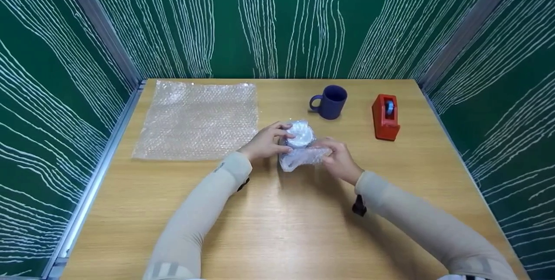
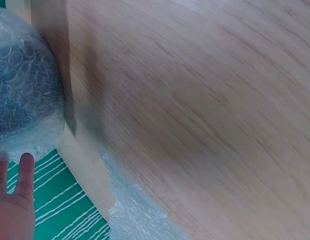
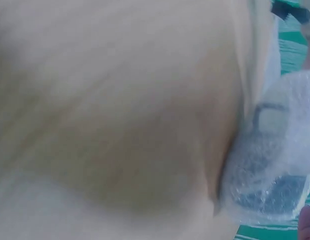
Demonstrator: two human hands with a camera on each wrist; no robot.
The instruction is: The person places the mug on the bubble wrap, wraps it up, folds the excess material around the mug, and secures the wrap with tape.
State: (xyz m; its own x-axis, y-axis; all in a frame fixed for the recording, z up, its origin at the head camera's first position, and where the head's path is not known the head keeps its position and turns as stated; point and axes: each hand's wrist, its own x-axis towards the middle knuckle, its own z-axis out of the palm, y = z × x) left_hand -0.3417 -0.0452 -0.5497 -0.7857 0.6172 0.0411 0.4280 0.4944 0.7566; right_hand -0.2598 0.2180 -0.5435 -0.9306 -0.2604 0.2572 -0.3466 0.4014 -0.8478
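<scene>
A bubble-wrapped mug (image 1: pixel 300 135) stands near the middle of the table, its pale round top facing up. Through the plastic in the right wrist view, a handle-like loop shows on the wrapped mug (image 3: pixel 270 150). My left hand (image 1: pixel 269 141) holds it from the left, fingers and thumb spread along its side. On the near side, a loose flap of bubble wrap (image 1: pixel 305 157) sticks out, and my right hand (image 1: pixel 339 158) pinches its right end. Only fingers of the left hand (image 2: pixel 17 200) show in the left wrist view, against the wrap.
A flat sheet of bubble wrap (image 1: pixel 199 119) lies at the back left of the wooden table (image 1: pixel 277 228). Behind the wrapped mug stands a dark blue mug (image 1: pixel 333 103), handle to the left. A red tape dispenser (image 1: pixel 385 117) is at the right. Green, white-lined panels (image 1: pixel 225 20) enclose the table.
</scene>
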